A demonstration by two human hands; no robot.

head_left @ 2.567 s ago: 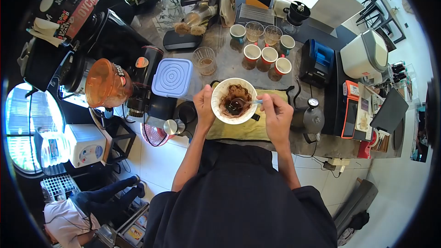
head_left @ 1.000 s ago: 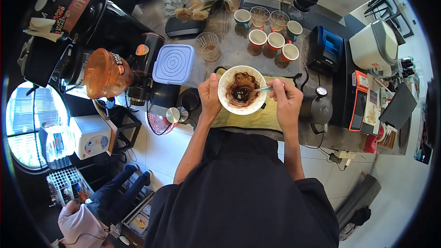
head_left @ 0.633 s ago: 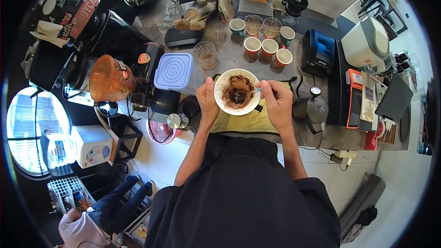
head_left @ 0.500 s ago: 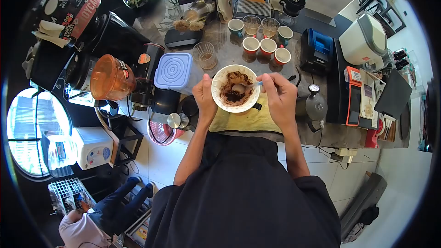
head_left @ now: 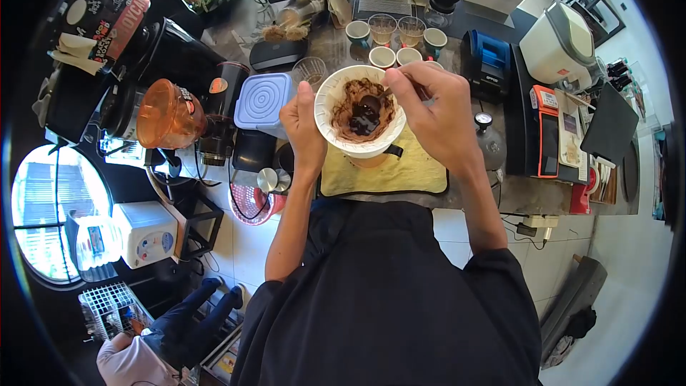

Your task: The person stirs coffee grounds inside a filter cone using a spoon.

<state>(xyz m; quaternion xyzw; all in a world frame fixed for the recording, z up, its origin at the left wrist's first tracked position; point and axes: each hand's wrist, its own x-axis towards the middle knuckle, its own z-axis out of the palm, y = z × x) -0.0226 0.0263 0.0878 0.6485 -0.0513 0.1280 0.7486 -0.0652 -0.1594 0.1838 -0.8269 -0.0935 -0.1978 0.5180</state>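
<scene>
My left hand (head_left: 306,129) grips the left side of a white coffee dripper (head_left: 326,123), thumb up near its rim. Dark wet coffee grounds (head_left: 363,123) line the paper filter inside, thickest at the bottom. Between the fingertips of my right hand (head_left: 441,111) is a spoon (head_left: 371,102), its bowl down in the grounds. Part of a vessel (head_left: 367,161) with a black handle (head_left: 394,150) shows under the dripper. A yellow cloth (head_left: 421,173) lies on the counter below.
Several small cups (head_left: 381,57) and two ribbed glasses (head_left: 411,31) stand behind the dripper. A lidded container (head_left: 263,104) and a grinder with an orange hopper (head_left: 168,114) are to the left. A round gauge (head_left: 484,120) sits at right. Another person (head_left: 136,357) is at lower left.
The dripper appears larger and closer. My right hand has come up and tilted over the rim, and the spoon has shifted in the grounds. The view has moved slightly.
</scene>
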